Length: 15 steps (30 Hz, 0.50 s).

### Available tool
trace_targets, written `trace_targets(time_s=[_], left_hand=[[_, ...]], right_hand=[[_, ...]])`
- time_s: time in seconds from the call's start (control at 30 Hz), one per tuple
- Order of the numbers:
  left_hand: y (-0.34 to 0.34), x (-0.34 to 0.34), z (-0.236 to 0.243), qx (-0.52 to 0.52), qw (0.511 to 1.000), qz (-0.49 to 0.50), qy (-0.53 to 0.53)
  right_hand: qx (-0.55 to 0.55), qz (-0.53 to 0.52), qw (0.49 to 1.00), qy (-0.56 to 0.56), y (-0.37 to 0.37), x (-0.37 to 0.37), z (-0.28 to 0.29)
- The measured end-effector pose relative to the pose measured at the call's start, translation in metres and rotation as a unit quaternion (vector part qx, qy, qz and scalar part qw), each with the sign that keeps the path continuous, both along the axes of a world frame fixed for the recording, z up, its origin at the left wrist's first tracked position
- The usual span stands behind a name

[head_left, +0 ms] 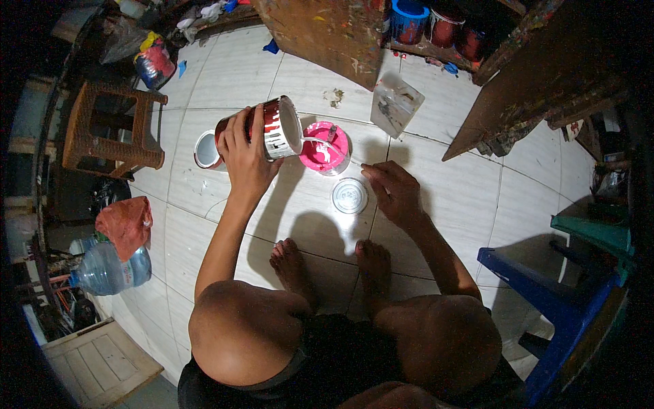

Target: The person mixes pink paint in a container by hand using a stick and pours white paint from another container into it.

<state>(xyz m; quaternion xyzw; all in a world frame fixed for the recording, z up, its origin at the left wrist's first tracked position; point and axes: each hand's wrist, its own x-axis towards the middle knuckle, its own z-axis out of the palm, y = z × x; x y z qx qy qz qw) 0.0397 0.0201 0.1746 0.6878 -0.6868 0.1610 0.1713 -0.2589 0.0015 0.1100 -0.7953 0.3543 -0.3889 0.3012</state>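
A: Head view: how's the pour?
B: L hand (246, 155) clamps tilted paint tin (276, 140) @ 10 o'clock of pink-rimmed pot (310, 159); white stream (315, 140) goes in. IMO: tip slowly, stream thin, mid-pot.
A: R hand (397, 194)?
B: Pot's 4 o'clock; can't tell if it's gripping.
A: Qty?
B: 1 tilted tin, 1 pot, 1 round metal lid (349, 195) @ pot's 5 o'clock.

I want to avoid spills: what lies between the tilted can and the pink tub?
In the head view, a thin white stream runs from the tilted can to the pink tub.
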Motion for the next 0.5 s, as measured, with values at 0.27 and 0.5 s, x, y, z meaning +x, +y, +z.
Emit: trace_targets(time_s=[0.27,0.5], left_hand=[[-0.006,0.014,0.011,0.008,0.999,0.02,0.048],[-0.013,0.014,0.013,0.029,0.997,-0.016,0.077]], right_hand=[[0.011,-0.03,0.999,0.014,-0.005,-0.001,-0.002],[0.023,-0.022,0.999,-0.036,-0.015,0.013,-0.002]])
